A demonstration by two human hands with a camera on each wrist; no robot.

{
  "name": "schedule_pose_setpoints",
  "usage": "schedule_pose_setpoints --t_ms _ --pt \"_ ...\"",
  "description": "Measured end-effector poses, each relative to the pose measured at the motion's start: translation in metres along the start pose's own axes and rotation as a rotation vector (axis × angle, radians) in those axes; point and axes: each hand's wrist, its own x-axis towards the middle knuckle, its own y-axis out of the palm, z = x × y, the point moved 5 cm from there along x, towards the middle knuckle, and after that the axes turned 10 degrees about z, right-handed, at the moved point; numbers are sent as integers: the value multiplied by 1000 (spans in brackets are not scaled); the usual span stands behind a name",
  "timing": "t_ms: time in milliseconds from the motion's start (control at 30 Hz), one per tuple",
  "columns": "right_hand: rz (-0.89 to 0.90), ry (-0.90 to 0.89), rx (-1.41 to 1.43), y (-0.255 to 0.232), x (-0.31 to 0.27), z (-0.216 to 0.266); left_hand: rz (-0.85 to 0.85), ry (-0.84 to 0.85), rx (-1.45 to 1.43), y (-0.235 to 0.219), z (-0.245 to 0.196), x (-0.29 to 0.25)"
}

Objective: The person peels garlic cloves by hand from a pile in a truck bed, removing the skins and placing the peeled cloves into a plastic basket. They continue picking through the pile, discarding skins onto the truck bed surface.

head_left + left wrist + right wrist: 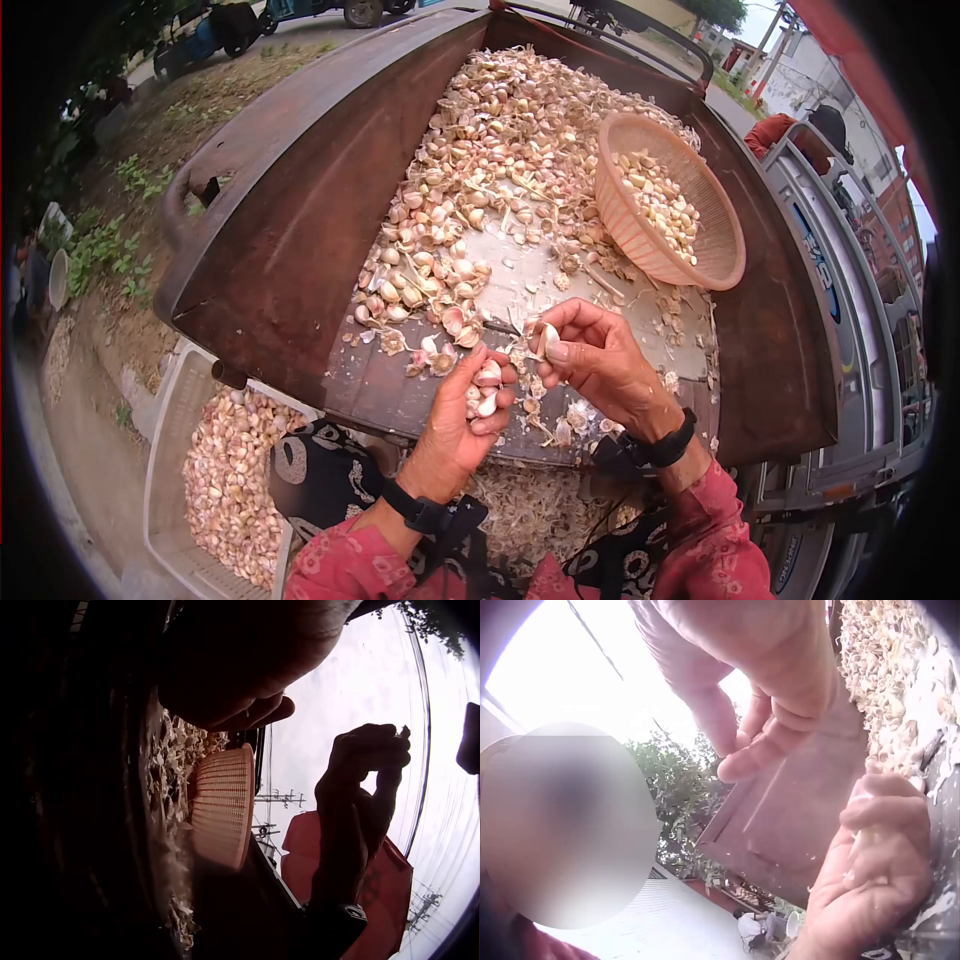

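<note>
Several garlic cloves [487, 378] lie in my left hand [462, 412], whose fingers curl round them over the near edge of the cart bed. To its right, thumb and fingertips of my right hand [608, 362] pinch one pale garlic clove [548, 341]. The two hands are a short gap apart. From the right wrist view, the left hand [881, 862] shows palm up, fingers bent over the cloves. In the left wrist view the raised right hand [352, 802] is a dark outline against the sky. Loose garlic [430, 275] lies just beyond the hands.
An orange plastic basket [640, 245] with peeled cloves rests tilted on the garlic heap, at the right. High rusty metal walls [300, 240] flank the cart bed. Below left stands a white crate [165, 480] full of cloves. Papery skins [530, 510] lie beneath the near edge.
</note>
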Motion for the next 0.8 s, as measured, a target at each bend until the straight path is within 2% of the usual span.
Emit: schedule_pose_setpoints --t_ms 67,100,133,167,267,433,533,567,633,700,733,767,800 --pt "125 37 159 66 -38 21 -16 6 34 -2 2 2" --pt "224 -29 114 95 -55 33 2 -10 11 0 2 2" --pt "497 -201 189 114 -68 35 -11 -5 -3 0 3 2" --pt "611 -306 229 133 -75 40 -24 -1 -15 -1 3 2" --pt "636 -534 365 163 -84 45 -28 -2 -16 -1 3 3" --pt "606 -568 438 164 -90 38 -16 1 -8 -2 3 3" --pt "531 -639 500 160 -91 40 -22 -3 6 0 4 2" --pt "394 -604 481 150 -91 34 -33 -14 11 1 4 1" --pt "179 -486 279 124 -86 32 -51 -20 49 6 5 -2" --pt "-75 -421 -228 91 -67 24 -62 -21 89 7 7 -1" --pt "-31 -345 -700 71 -57 20 8 -29 79 8 7 -1" --pt "-9 -389 -1006 63 -44 16 75 -32 69 8 8 -2" --pt "-32 -383 -1046 50 -35 9 121 -33 -39 7 9 0"
